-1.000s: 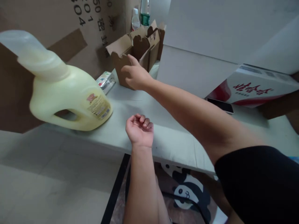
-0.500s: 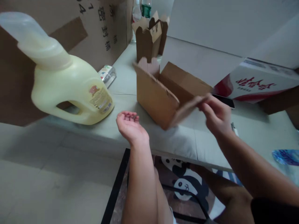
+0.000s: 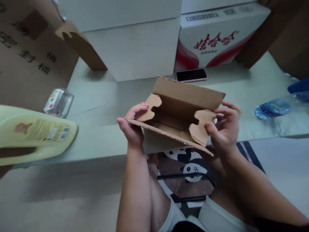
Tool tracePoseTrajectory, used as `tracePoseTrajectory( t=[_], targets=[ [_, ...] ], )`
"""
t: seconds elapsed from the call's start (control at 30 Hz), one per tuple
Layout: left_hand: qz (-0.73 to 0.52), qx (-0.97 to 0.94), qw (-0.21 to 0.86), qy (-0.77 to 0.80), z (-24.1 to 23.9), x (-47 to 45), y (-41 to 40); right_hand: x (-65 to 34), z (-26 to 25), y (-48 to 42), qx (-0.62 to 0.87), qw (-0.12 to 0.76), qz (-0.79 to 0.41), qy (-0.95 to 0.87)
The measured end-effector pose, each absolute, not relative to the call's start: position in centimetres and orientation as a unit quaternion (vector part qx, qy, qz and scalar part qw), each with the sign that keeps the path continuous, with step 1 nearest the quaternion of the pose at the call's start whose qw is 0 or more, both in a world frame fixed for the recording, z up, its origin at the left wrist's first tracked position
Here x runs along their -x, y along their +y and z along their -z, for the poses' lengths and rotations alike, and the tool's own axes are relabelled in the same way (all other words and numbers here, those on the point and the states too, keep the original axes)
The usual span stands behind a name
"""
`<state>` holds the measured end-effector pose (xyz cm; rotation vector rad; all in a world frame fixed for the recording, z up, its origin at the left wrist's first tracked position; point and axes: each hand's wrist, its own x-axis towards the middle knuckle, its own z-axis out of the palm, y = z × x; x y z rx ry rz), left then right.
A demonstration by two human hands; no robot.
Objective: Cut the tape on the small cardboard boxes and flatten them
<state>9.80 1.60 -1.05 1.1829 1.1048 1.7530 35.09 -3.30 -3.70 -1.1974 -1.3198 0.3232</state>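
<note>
A small brown cardboard box (image 3: 183,96) with its flaps open hangs over the near edge of the pale table (image 3: 108,106). My left hand (image 3: 132,127) grips its left side, thumb on the notched left flap. My right hand (image 3: 223,129) holds the right side, fingers curled round the notched right flap. The box's open mouth faces me and looks empty inside.
A large yellow detergent jug (image 3: 31,135) lies at the left. A small clear packet (image 3: 58,102) sits behind it. A black phone (image 3: 191,74) lies before a white and red carton (image 3: 217,35). A white box (image 3: 135,48), another brown box (image 3: 80,46) and a plastic bottle (image 3: 272,108) stand around.
My right hand pulled the brown box from the back of the table to the near edge. My left hand, resting curled, has taken hold of its left side. The view tilted down.
</note>
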Motion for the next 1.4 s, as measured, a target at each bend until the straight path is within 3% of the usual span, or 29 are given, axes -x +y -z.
tracePoseTrajectory(
  t=[0.1, 0.27, 1.0, 1.4],
  targets=[
    [-0.681, -0.462, 0.359, 0.439, 1.6, -11.3, 2.5, -35.7, 3.7, -3.8, 0.496, 0.639, -0.243, -0.536],
    [-0.676, -0.511, 0.301, 0.437, 2.7, -13.7, 3.2, -37.1, 3.4, -5.0, 0.455, 0.591, -0.398, -0.533],
    [-0.701, -0.473, 0.304, 0.439, 2.3, -13.7, 2.5, -37.8, 5.9, -4.0, 0.408, 0.64, -0.34, -0.556],
    [-0.618, -0.564, 0.313, 0.449, 2.4, -12.8, 2.7, -37.6, 5.5, -4.1, 0.408, 0.643, -0.356, -0.541]
  ],
)
